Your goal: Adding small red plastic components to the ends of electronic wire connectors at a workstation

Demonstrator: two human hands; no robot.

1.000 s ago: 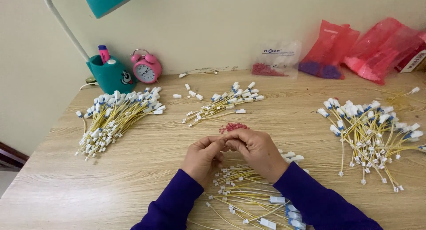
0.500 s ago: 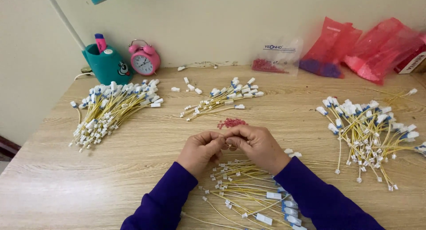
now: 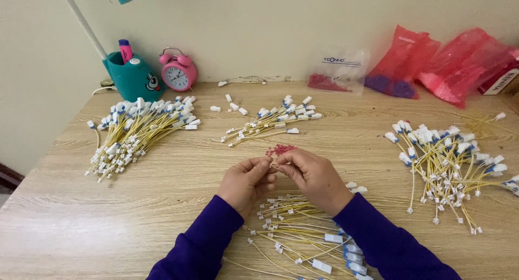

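Wooden table (image 3: pixel 162 204) with piles of yellow wire leads, two hands meeting at its middle.

Landmark: the small heap of red beads (image 3: pixel 280 149) at the table's centre. Largest, the table runs out of view past the right edge; bare wood lies open to the lower left of the beads. A big bundle of yellow leads (image 3: pixel 138 131) sits well left of the beads, another big bundle (image 3: pixel 443 158) well right, a smaller bundle (image 3: pixel 270 123) just behind them. Loose leads (image 3: pixel 303 231) lie nearer the person, under the wrists. The left hand (image 3: pixel 246 182) and right hand (image 3: pixel 313 174), in purple sleeves, touch fingertips just in front of the beads, fingers pinched together on a thin yellow wire end (image 3: pixel 274 164).
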